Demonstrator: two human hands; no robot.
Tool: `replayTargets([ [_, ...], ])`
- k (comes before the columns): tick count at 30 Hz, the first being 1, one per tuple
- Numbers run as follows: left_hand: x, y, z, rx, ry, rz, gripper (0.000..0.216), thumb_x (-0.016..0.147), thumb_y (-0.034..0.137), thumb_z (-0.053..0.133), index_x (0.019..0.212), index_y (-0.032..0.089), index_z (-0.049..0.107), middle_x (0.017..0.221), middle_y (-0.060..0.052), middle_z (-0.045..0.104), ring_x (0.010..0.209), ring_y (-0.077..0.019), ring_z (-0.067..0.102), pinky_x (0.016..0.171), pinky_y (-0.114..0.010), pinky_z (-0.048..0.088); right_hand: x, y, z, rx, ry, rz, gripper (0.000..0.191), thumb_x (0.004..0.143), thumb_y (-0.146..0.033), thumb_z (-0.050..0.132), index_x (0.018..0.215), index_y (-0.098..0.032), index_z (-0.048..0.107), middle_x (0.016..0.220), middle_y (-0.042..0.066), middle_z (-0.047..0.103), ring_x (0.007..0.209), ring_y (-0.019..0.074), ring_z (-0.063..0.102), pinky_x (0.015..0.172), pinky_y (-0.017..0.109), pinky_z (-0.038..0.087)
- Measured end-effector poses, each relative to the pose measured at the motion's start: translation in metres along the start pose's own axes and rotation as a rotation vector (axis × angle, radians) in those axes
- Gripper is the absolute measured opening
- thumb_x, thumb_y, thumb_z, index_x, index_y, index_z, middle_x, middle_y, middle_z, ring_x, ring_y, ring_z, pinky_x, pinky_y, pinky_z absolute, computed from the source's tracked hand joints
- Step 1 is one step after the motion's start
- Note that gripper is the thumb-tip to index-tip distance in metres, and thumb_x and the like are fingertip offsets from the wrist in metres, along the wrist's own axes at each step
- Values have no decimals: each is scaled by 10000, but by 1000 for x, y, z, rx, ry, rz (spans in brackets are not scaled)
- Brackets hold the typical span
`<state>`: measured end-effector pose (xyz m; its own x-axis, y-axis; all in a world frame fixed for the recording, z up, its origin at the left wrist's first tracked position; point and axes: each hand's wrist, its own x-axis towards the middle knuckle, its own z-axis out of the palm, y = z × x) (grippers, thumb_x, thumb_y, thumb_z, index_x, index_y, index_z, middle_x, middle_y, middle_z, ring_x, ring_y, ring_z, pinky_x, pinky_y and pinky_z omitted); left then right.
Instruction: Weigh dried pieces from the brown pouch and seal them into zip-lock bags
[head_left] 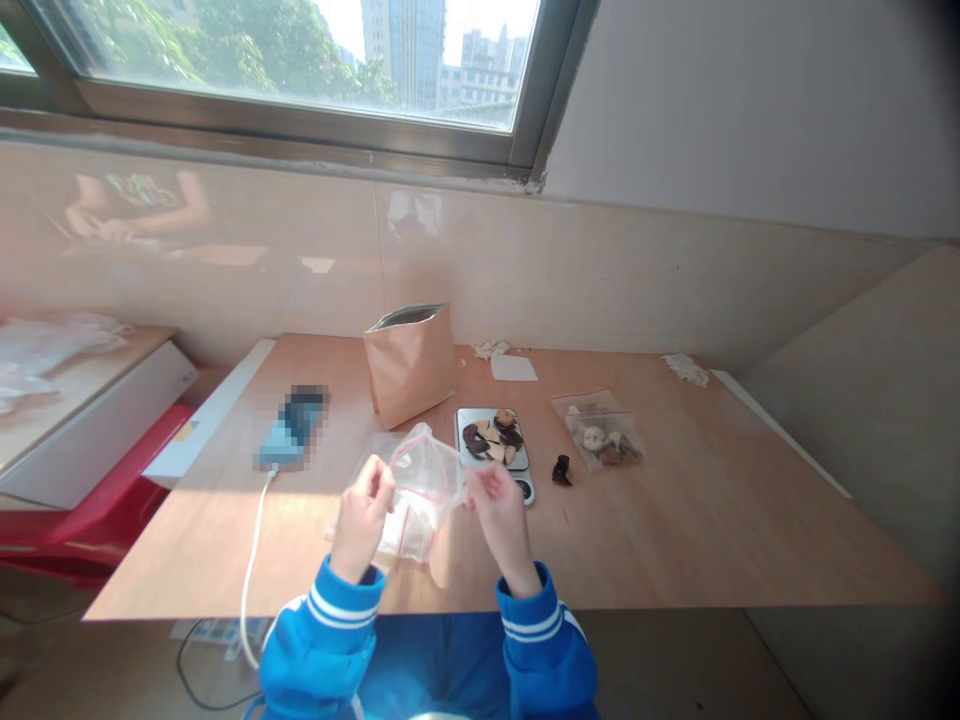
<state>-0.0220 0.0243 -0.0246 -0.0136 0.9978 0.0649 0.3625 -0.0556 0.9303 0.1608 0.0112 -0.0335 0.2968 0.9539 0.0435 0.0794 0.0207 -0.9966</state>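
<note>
Between my two hands a clear zip-lock bag (431,462) with a red seal line is stretched. My left hand (367,500) pinches its left side, and my right hand (499,510) pinches its right side. Beneath it, more clear zip-lock bags (409,535) lie on the table. Just beyond my right hand stands a small kitchen scale (527,492), with dark and pale dried slices (493,440) on its plate. A single dark dried piece (562,470) lies to the right of the scale. Farther right is a filled zip-lock bag (604,435) of pale and brown dried pieces.
A brown paper pouch (411,365) stands with its top open behind the bags. On the left lies a phone (292,428) with a white cable (255,560) running over the table's front edge. A white paper (514,368) and crumpled tissue (685,370) lie near the wall.
</note>
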Motion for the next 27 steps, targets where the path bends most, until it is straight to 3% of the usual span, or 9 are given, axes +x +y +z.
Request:
replayTargets([
  [2, 2, -1, -9, 26, 32, 10, 356, 873, 507, 424, 668, 217, 402, 549, 58, 397, 532, -118, 417, 544, -227, 339, 8, 3, -13, 32, 74, 24, 367, 745, -520, 665, 658, -204, 500, 569, -22, 550, 565, 143, 549, 557, 267, 446],
  [5, 2, 3, -9, 32, -35, 2, 360, 857, 508, 447, 652, 216, 397, 556, 54, 395, 536, -117, 414, 536, -225, 343, 14, 3, -21, 88, 43, 35, 397, 736, -536, 669, 641, -218, 451, 516, -50, 488, 514, 123, 499, 530, 255, 423],
  [12, -8, 22, 18, 51, 73, -102, 364, 773, 543, 573, 789, 239, 374, 627, 75, 447, 526, -118, 481, 560, -241, 400, 3, -7, 4, 160, -77, 0, 379, 808, -521, 608, 684, -226, 406, 545, -70, 428, 507, 101, 429, 507, 229, 377],
  [17, -10, 26, 29, 13, -32, -111, 344, 760, 495, 610, 885, 242, 412, 672, 59, 531, 536, -133, 548, 552, -257, 435, -1, -7, 21, 97, -61, -29, 327, 849, -457, 567, 687, -221, 410, 598, -58, 446, 568, 108, 467, 560, 231, 409],
  [19, -9, 23, 28, -3, -55, -133, 283, 800, 478, 553, 909, 236, 458, 686, 36, 573, 542, -142, 571, 538, -260, 444, 2, -3, 20, 90, -47, -27, 323, 843, -464, 572, 691, -220, 426, 602, -51, 471, 572, 115, 488, 554, 233, 422],
  [22, -6, 16, 17, 7, 13, -132, 230, 838, 456, 474, 868, 230, 502, 646, 27, 577, 542, -149, 570, 525, -256, 443, 13, 8, 3, 80, 4, -10, 333, 836, -513, 572, 720, -218, 469, 585, -39, 502, 548, 129, 513, 526, 246, 441],
  [24, -2, 14, 8, 60, 94, -97, 214, 830, 442, 480, 811, 230, 503, 617, 31, 559, 551, -151, 561, 539, -253, 439, 24, 16, -14, -3, -30, -62, 331, 874, -528, 510, 801, -208, 546, 710, 19, 599, 660, 164, 589, 604, 288, 496],
  [27, 3, 15, 0, 154, 209, -17, 230, 837, 413, 468, 698, 231, 466, 600, 26, 526, 575, -151, 539, 578, -255, 433, 41, 30, -38, -288, 3, -281, 375, 927, -509, 413, 1041, -216, 616, 1100, 118, 611, 1076, 247, 572, 917, 430, 472],
])
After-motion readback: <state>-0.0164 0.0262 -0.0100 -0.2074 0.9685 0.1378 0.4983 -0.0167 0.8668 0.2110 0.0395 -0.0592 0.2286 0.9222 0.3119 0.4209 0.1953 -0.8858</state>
